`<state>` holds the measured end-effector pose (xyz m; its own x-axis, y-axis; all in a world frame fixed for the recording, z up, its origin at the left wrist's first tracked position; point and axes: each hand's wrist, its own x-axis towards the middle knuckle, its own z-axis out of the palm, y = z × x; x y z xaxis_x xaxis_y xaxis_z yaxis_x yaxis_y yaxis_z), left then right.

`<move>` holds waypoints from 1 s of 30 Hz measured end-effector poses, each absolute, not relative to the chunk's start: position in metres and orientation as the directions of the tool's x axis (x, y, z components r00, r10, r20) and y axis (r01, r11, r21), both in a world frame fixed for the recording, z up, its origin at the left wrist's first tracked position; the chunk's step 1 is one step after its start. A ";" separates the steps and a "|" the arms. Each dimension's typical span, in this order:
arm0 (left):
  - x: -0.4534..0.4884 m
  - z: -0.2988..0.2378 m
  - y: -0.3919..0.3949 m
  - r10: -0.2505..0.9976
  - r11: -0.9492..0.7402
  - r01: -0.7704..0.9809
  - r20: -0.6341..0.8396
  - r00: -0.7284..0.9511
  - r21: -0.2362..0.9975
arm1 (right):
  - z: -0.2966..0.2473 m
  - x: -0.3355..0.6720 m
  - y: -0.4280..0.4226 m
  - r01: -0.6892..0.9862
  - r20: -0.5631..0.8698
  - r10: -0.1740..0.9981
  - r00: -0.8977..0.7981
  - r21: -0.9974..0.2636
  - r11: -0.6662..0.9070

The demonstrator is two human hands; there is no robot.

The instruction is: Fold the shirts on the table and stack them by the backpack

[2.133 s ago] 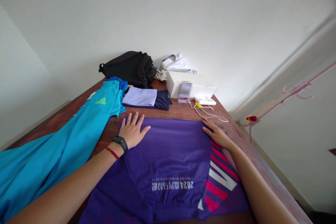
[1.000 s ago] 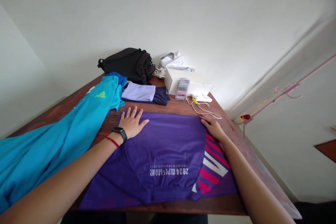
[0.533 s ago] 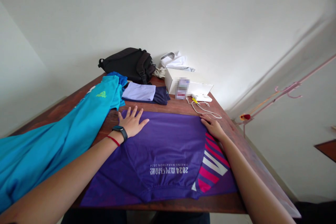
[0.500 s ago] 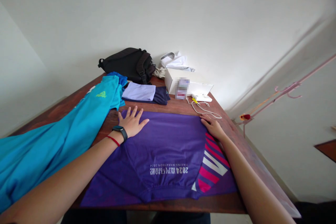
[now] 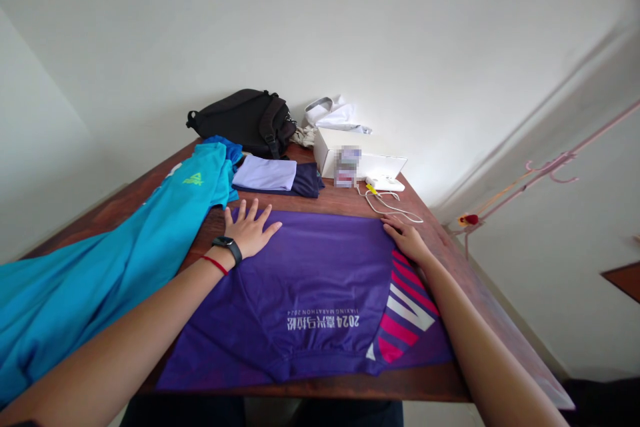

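A purple T-shirt (image 5: 320, 267) lies spread on the wooden table, its collar toward me and its white lettering upside down from here. Pink and white stripes mark its right sleeve side. My left hand (image 5: 249, 230) rests flat on the shirt's far left corner, fingers spread. At the far right corner, my right hand (image 5: 406, 239) lies on the cloth with its fingers stretched forward. Neither hand grips the fabric.
A turquoise garment (image 5: 125, 253) lies along the left. Behind the shirt are folded lilac and navy cloths (image 5: 267, 174), a black backpack (image 5: 240, 121), a white box (image 5: 325, 150), a white cable (image 5: 400, 212) and a white bag (image 5: 333, 112). A pink rack (image 5: 550, 163) stands right of the table (image 5: 500, 320).
Almost nothing differs. The view has shifted very slightly, while both hands stay at the same corners of the shirt.
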<state>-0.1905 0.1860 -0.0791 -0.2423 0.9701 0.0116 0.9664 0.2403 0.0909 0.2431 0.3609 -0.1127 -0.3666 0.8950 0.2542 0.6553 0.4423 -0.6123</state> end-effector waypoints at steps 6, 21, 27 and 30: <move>-0.190 -0.059 0.179 0.976 0.172 0.983 0.123 -0.179 0.063 | -0.074 0.223 0.328 0.710 0.305 0.868 -0.392 -0.499 0.496; -0.166 -0.077 0.171 0.955 -0.294 0.929 0.034 0.294 0.226 | -0.092 0.179 0.288 0.699 0.005 0.774 -0.633 -0.428 0.574; -0.166 -0.075 0.170 0.957 -0.288 0.932 0.030 0.288 0.220 | -0.097 0.187 0.299 0.733 -0.001 0.805 -0.593 -0.415 0.539; -0.167 -0.075 0.170 0.959 -0.279 0.934 0.021 0.282 0.224 | -0.098 0.191 0.305 0.738 0.004 0.807 -0.591 -0.402 0.543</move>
